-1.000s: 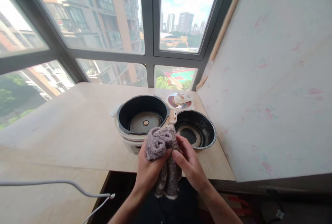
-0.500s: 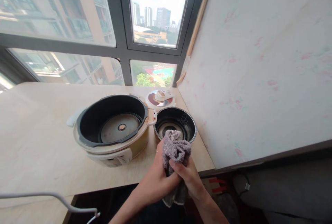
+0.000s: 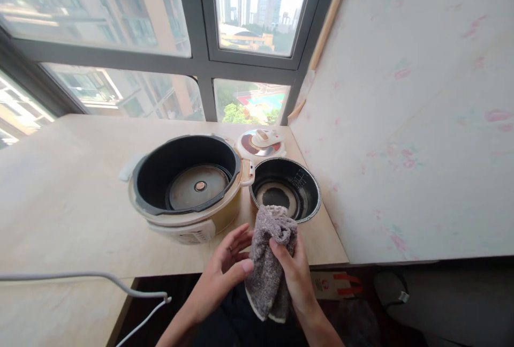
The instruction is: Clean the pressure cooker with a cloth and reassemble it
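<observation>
A bunched grey-purple cloth hangs from my right hand, whose thumb presses across its front. Just left of the cloth is my left hand, its fingers apart and curved, with nothing in the palm; whether its fingertips touch the cloth I cannot tell. Beyond the hands stands a black inner pot, its near rim partly hidden by the cloth. To its left sits the rice cooker body, uncovered, with a metal heating plate at the bottom.
The cooker's lid lies behind the inner pot, near the window. A patterned wall borders the wooden tabletop on the right. A grey cable crosses the near left. Below the table edge is a bag with red handles.
My left hand has let go of the cloth and moved left, its fingers opening. The cloth stays in my right hand. The whole view has shifted a little, with the cookware now further right.
</observation>
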A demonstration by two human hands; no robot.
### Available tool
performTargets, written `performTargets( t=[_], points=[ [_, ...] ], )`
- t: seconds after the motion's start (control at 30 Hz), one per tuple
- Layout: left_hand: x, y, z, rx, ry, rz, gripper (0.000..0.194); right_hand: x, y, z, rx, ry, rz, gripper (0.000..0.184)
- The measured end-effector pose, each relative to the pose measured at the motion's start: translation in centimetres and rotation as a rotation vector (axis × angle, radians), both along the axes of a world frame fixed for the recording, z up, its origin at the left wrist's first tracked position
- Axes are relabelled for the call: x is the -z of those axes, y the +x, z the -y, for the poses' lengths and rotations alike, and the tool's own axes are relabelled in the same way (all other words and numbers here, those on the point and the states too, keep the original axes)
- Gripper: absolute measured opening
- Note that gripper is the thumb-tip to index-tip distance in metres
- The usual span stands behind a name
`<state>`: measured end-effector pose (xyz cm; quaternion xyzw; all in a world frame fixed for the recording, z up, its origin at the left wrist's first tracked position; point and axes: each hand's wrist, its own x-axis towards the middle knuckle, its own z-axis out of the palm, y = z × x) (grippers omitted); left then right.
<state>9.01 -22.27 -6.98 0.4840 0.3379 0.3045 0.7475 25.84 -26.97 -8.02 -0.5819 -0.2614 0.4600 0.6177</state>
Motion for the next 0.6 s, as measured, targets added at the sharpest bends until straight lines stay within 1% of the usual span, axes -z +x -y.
performTargets(
  t=[0.07, 0.13, 0.23, 0.3, 0.37, 0.43, 0.5, 0.53, 0.57, 0.6],
  points=[
    [0.1, -0.9, 0.9, -0.075, 0.064, -0.071, 0.086, 0.5, -2.1, -0.1, 0.01, 0.007, 0.005, 0.068],
    [0.2, -1.6, 1.7, -0.164, 0.129, -0.165, 0.094, 0.8, -4.4, 0.1, -0.06, 0.026, -0.036, 0.077],
    [0.3, -2.6, 2.8, -0.301, 0.141, -0.23, 0.104, 0.8, -6.8, 0.9, -0.272, 0.05, -0.148, 0.084],
    [0.3, -3.5, 3.3, -0.39, 0.112, -0.212, 0.111, 0.5, -7.3, 1.2, -0.437, 0.059, -0.176, 0.085],
    [0.2, -4.5, 3.8, -0.495, 0.083, -0.218, 0.109, -0.1, -6.6, 1.1, -0.621, 0.075, -0.143, 0.084],
    [0.0, -5.8, 4.0, -0.607, 0.074, -0.269, 0.093, -1.1, -5.2, 0.5, -0.822, 0.112, -0.072, 0.082],
    [-0.2, -7.3, 3.9, -0.729, 0.071, -0.365, 0.075, -2.5, -3.3, -0.6, -1.011, 0.174, 0.024, 0.085],
    [-0.2, -8.1, 3.8, -0.8, 0.066, -0.416, 0.069, -3.3, -2.4, -1.3, -1.036, 0.191, 0.084, 0.08],
    [-0.2, -8.9, 3.6, -0.884, 0.055, -0.46, 0.067, -4.0, -1.4, -2.1, -0.994, 0.241, 0.116, 0.075],
    [-0.1, -9.6, 3.3, -0.983, 0.042, -0.486, 0.066, -4.6, -0.5, -3.0, -0.906, 0.295, 0.133, 0.07]
  ],
)
